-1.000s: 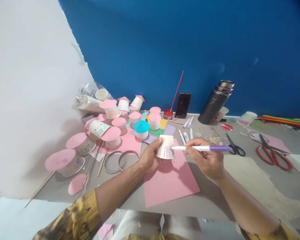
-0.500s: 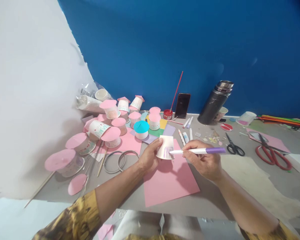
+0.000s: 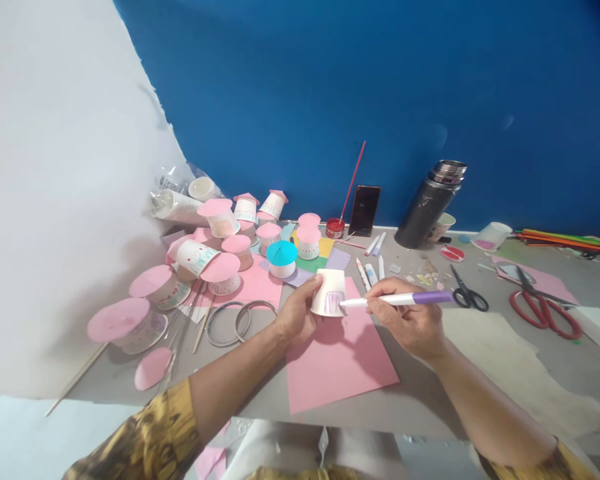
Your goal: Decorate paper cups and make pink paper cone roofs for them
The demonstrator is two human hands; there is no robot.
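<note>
Paper cup (image 3: 329, 285) and purple marker (image 3: 403, 299) held over the tabletop (image 3: 270, 400), inward of its near edge.
We clamp the cup, rim down, in our left hand (image 3: 297, 313) above the pink sheet (image 3: 343, 373); our right hand (image 3: 414, 321) is closed round the marker, its tip beside the purple strokes (image 3: 335, 301), contact uncertain. Caution: excess tip pressure or a hard squeeze could dent the wall; a slack left grip could let the cup turn and skew a line; a tip slipping past the wall could stain the sheet; fingers shifting onto wet ink could smear it.
</note>
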